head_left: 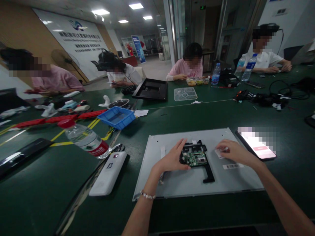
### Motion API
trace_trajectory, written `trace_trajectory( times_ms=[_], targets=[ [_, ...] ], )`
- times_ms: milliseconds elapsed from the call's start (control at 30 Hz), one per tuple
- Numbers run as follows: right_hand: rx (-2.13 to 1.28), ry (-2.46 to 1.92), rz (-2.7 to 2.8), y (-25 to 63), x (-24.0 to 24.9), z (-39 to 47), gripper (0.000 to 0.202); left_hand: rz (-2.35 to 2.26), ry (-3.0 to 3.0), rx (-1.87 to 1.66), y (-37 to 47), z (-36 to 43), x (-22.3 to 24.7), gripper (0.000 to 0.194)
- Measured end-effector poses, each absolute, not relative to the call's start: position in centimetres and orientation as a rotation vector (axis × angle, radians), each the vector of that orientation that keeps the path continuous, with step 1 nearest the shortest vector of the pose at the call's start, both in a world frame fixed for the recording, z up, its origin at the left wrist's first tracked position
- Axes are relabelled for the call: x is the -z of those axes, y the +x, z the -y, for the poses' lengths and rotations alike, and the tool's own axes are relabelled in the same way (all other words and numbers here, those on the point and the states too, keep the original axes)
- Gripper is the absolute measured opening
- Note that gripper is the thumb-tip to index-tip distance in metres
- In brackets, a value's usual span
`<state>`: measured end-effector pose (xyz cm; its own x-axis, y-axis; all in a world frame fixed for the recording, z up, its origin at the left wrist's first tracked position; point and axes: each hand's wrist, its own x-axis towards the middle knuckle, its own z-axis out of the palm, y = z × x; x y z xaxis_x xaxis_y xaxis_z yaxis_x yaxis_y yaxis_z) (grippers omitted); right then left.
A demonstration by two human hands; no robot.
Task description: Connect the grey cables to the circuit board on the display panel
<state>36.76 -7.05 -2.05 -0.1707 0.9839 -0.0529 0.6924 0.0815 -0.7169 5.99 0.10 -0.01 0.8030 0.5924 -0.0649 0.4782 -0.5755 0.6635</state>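
A flat grey panel point(152, 144), like the back of a display, lies on the table in front of me. On its middle rests a green circuit board point(195, 158) in a black bracket point(209, 173). My left hand point(172, 157) grips the bracket's left side, thumb at the near edge and fingers at the far edge. To the right, over the panel, my right hand point(233, 151) has its fingertips pinched together. A small pale piece point(218, 153) shows at those fingertips; whether they hold it is unclear. A barcode label point(233, 166) sits just below that hand.
A lit phone point(258, 144) lies right of the panel. On the left are a white power bank point(108, 173), a water bottle point(86, 139) and a blue tray point(116, 118). A black frame point(151, 89) and clear lid point(185, 94) lie farther back. Several people sit around the table.
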Motion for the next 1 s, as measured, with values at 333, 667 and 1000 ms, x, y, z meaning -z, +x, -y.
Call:
trace_trajectory(
  times_ms=[333,667,1000],
  targets=[
    [-1.148,-1.57,1.465,35.5,3.4,6.9,0.024,-0.804,2.398,-0.227,6.6,0.7,-1.1,0.108],
    [-1.434,-1.492,1.245,33.8,3.6,7.5,0.024,-0.79,2.629,-0.405,11.2,4.6,-1.4,0.041],
    [-1.375,-1.56,1.36,33.2,4.3,7.3,0.024,-0.819,2.738,-0.301,11.6,4.8,-0.7,0.033]
  ],
)
